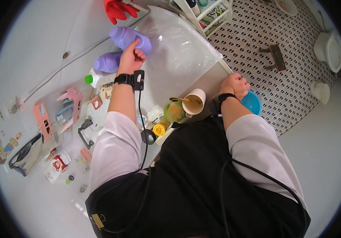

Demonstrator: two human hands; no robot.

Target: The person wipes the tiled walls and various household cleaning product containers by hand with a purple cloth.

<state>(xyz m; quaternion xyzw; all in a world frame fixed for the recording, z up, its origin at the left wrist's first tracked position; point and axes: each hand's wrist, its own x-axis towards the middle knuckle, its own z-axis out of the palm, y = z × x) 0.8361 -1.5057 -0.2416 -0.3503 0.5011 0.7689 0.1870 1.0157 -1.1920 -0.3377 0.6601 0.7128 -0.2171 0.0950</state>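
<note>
My left hand [132, 58] is over a purple plastic bottle [145, 44], one digit lying across its handle area and the other fingers curled; whether it grips the bottle is unclear. Beside the wrist lies a second purple bottle [108, 62], and next to it a white bottle with a green cap [97, 78]. My right hand [235, 84], fingers curled, is at the counter's edge above a blue basin [251, 102]; a small pale bit shows at its fingers. Between my arms, near my body, stand a white mug [198, 96] holding a brush-like item and a green container [174, 112].
Clear plastic film [173, 44] covers the counter. Red rubber gloves [118, 10] hang at the top. A white shelf rack [215, 17] stands beyond the counter. On the patterned floor are a small wooden stool [274, 58] and a white bucket [320, 91]. Yellow-lidded jar [159, 130] nearby.
</note>
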